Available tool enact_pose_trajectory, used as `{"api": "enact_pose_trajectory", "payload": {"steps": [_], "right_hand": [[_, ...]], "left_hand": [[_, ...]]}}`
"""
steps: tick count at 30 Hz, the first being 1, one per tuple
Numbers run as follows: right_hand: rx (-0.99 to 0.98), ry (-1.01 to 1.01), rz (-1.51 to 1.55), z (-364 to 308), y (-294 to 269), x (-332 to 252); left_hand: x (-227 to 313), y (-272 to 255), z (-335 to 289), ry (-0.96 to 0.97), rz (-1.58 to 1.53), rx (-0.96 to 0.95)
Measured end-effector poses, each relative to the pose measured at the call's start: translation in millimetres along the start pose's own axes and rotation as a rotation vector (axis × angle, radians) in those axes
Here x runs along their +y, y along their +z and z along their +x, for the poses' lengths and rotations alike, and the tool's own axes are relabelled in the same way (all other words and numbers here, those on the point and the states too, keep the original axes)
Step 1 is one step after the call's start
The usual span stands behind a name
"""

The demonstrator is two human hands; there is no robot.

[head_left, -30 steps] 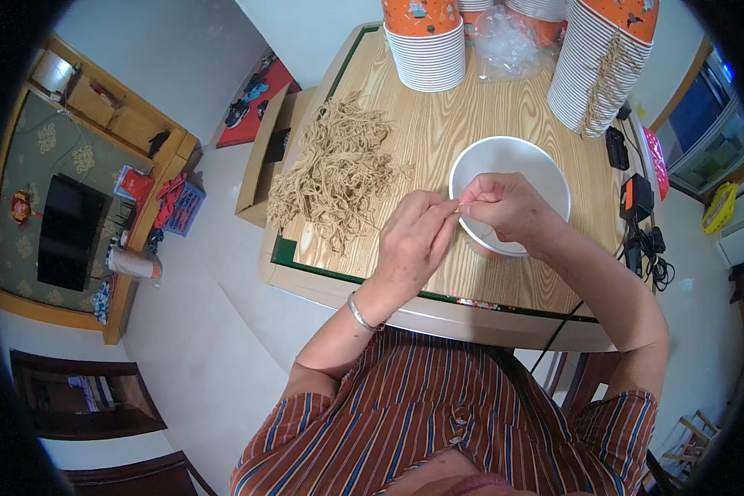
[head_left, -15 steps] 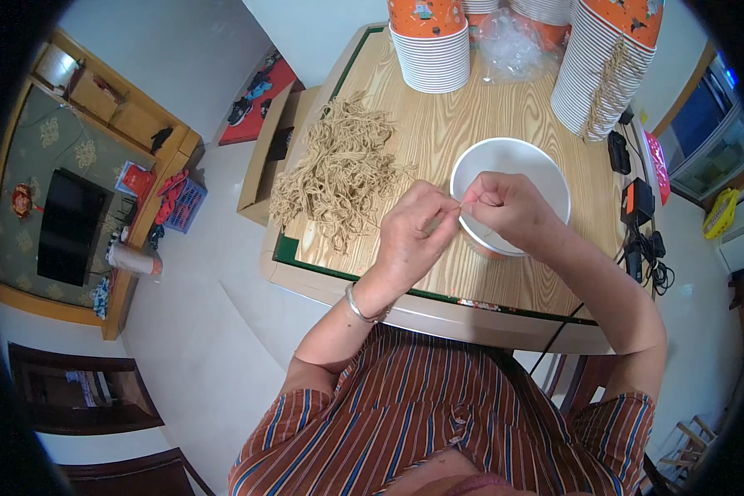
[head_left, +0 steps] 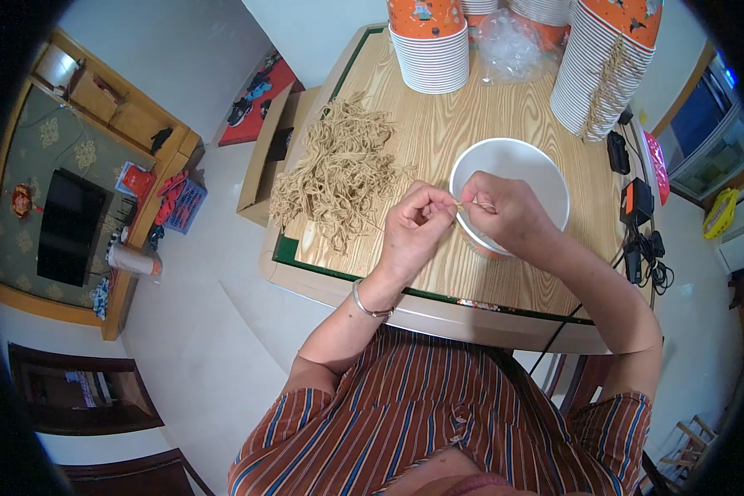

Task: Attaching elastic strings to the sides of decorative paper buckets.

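My left hand (head_left: 420,221) and my right hand (head_left: 504,207) meet almost fingertip to fingertip, each closed in a pinch. Between them runs a short bit of tan string (head_left: 460,204), mostly covered by the fingers. Beneath my right hand stands a round white paper bucket (head_left: 546,169), its near side partly hidden by that hand. A loose, tangled heap of tan string (head_left: 339,169) lies on the table to the left of my left hand.
Stacked paper buckets (head_left: 434,58) stand at the table's far side, near a clear plastic bag (head_left: 511,50). Tan strands hang on a leaning bucket stack (head_left: 603,78) at right. Black cables and adapters (head_left: 636,207) line the right edge. An open cardboard box (head_left: 264,165) stands left of the table (head_left: 504,285).
Both hands stay over the bucket's left rim. The fingers have shifted slightly, and a little more of the string shows between them.
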State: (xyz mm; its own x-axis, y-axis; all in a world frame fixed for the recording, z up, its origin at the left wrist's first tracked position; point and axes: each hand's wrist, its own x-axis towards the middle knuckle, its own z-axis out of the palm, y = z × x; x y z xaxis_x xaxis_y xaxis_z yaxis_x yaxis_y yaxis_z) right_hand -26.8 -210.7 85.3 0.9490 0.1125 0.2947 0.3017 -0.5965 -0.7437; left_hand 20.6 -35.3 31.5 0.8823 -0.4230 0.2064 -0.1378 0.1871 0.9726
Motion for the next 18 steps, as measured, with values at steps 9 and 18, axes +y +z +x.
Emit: {"api": "enact_pose_trajectory", "payload": {"steps": [9, 18], "right_hand": [[-0.144, 0.293, 0.301, 8, -1, 12], [-0.002, 0.016, -0.121, -3, 0, -9]], "left_hand": [[-4, -5, 3, -0.235, -0.453, -0.109], [-3, -4, 4, -0.252, -0.456, -0.11]]}}
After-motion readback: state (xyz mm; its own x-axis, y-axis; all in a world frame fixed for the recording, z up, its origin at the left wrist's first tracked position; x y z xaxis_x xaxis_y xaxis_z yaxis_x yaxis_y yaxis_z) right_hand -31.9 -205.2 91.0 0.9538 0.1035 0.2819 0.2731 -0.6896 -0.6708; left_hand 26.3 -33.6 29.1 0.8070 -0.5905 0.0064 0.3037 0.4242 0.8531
